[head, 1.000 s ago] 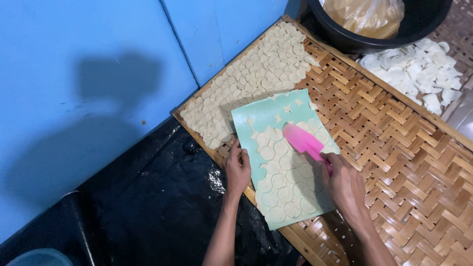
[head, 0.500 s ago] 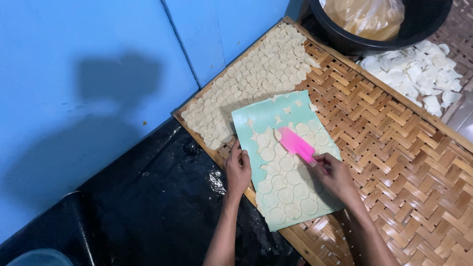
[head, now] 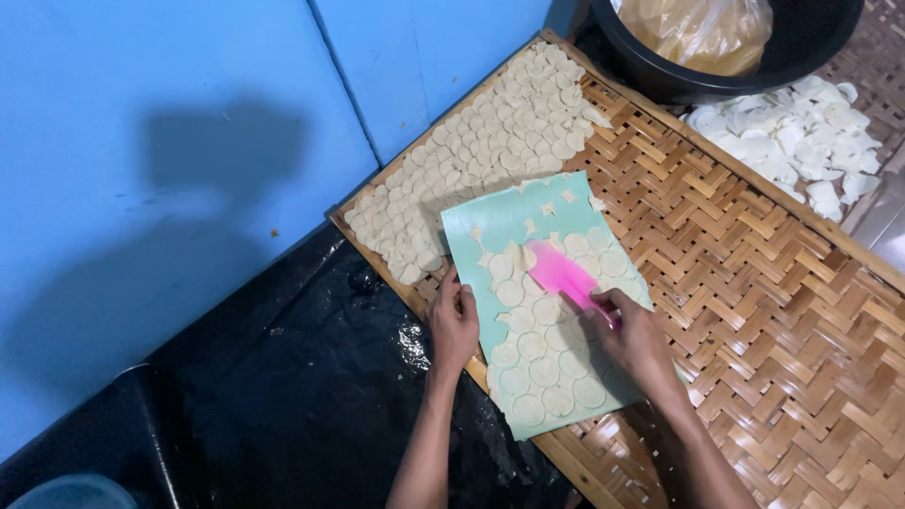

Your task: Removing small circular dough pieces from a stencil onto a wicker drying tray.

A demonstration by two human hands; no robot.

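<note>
Two hands work the teal mat [head: 490,226]: my left hand [head: 453,319] presses flat on its nine o'clock edge, fingers spread, pinning it; my right hand [head: 633,341] grips the pink scraper [head: 558,273], blade angled toward eleven o'clock among the cut dough rounds [head: 545,370]. I judge the lifting step is under way; next calls for sliding the blade under a round cleanly. Farther, at twelve o'clock, laid-out rounds [head: 490,151] cover the woven bamboo tray [head: 754,283].

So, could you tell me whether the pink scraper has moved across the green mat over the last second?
Yes. The pink scraper has slid up and left along the green mat, toward the rows of dough rounds on the woven tray.
</note>
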